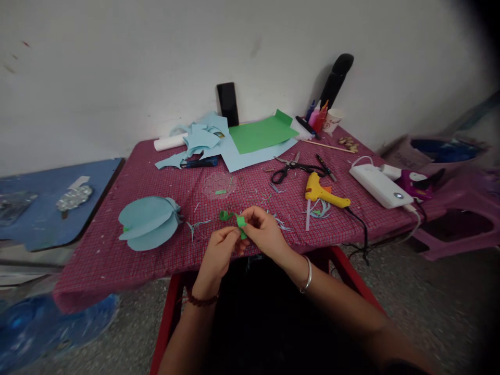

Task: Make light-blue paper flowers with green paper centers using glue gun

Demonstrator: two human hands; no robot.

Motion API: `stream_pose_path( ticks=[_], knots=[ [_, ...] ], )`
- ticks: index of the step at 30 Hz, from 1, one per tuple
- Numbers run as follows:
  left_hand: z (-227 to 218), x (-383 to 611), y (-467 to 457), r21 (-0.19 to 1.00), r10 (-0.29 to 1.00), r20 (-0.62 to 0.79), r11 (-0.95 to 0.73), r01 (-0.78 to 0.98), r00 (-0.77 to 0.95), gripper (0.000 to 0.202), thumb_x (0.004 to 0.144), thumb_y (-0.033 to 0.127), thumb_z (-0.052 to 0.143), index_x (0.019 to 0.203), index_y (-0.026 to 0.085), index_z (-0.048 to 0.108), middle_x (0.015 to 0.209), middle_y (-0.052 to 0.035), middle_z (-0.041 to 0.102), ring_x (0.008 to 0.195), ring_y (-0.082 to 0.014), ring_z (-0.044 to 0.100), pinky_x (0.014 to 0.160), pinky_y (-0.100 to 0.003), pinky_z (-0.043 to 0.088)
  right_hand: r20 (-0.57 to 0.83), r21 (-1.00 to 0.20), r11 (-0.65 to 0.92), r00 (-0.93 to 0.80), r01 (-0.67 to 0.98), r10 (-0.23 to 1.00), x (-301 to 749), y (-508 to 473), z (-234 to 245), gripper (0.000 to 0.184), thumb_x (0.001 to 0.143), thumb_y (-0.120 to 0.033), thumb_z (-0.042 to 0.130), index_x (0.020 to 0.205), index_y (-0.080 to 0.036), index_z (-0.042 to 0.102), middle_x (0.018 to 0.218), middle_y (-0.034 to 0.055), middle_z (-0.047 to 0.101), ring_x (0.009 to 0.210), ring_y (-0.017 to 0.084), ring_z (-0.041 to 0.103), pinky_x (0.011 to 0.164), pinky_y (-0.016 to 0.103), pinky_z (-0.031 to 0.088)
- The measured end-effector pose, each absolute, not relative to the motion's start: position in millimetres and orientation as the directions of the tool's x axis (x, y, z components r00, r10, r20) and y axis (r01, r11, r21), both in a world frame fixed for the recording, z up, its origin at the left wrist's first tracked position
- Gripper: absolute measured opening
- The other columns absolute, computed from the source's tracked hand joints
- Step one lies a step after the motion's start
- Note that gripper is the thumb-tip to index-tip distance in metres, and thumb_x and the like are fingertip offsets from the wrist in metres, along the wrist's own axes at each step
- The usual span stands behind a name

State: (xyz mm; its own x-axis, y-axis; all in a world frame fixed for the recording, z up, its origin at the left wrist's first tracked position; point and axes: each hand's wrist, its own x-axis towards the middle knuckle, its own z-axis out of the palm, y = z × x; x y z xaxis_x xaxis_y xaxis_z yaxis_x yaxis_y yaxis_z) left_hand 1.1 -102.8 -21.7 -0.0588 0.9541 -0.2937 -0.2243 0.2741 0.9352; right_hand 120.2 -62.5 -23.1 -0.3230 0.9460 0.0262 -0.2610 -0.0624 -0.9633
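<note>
Both my hands meet over the near edge of the table with the red checked cloth (128, 250). My left hand (219, 255) and my right hand (263, 229) pinch a curled strip of green paper (234, 219) between their fingertips; one end curls away to the left. A folded light-blue paper shape (148, 221) lies on the cloth to the left of my hands. Thin paper trimmings lie scattered around them.
A yellow glue gun (322, 192) and black scissors (291, 169) lie right of centre. A white power bank (380, 185) sits at the right edge. Green sheet (261, 133), blue paper scraps (203, 140), a black phone (227, 103) and paint bottles (316, 117) are by the wall. A pink stool (461, 224) stands right.
</note>
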Motion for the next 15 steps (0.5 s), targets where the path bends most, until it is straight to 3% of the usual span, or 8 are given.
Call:
stream_pose_path(
  ticks=[9,15],
  knots=[
    [-22.3,-0.4,-101.6,0.929,0.953,-0.3,0.281,-0.242,-0.049,0.019,0.066,0.032,0.063,0.063,0.014,0.06,0.055,-0.0019,0.061,0.048,-0.0112,0.054,0.046,-0.022,0.041,0.016,-0.96,-0.084,-0.352,-0.266,0.936,119.6,-62.8,-26.8,0.016,0.074,-0.029,0.069,0.078,-0.023,0.055,0.063,-0.0063,0.054,0.044,0.009,0.051,0.042,0.024,0.042],
    [-23.2,-3.6,-101.6,0.938,0.954,-0.3,0.292,-0.188,-0.018,0.019,0.067,0.033,0.063,0.064,0.014,0.062,0.052,-0.0011,0.061,0.045,-0.01,0.052,0.042,-0.02,0.037,0.013,-0.945,-0.146,-0.482,-0.291,0.876,124.3,-59.5,-27.5,0.019,0.074,-0.03,0.07,0.079,-0.021,0.053,0.063,-0.0071,0.056,0.047,0.008,0.054,0.046,0.023,0.046]
  ],
)
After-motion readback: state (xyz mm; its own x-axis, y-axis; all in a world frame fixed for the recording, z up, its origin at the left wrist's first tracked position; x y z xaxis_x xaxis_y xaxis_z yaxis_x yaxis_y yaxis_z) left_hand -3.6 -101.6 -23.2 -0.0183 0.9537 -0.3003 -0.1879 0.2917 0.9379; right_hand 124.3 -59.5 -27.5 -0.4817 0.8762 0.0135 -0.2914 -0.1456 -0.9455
